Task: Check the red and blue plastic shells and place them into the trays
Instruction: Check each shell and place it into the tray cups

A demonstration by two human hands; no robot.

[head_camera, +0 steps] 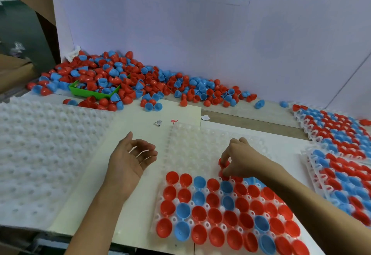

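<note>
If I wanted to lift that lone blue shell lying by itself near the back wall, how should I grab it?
Probably pinch the blue shell across its rim with thumb and forefinger, coming straight down from above. It lies tipped on the tabletop, apart from the pile, so nothing crowds your fingers, and the thin open edge gives more purchase than the rounded dome.

bare board [140, 128] open between the hands and shell pile [128, 80], empty-tray stack [40, 148] blocking left, filled trays [339, 154] crowding right

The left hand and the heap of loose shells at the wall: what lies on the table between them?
In the head view, mostly bare white board between the left hand and the heap, with only a small printed label and a red scrap.
</note>
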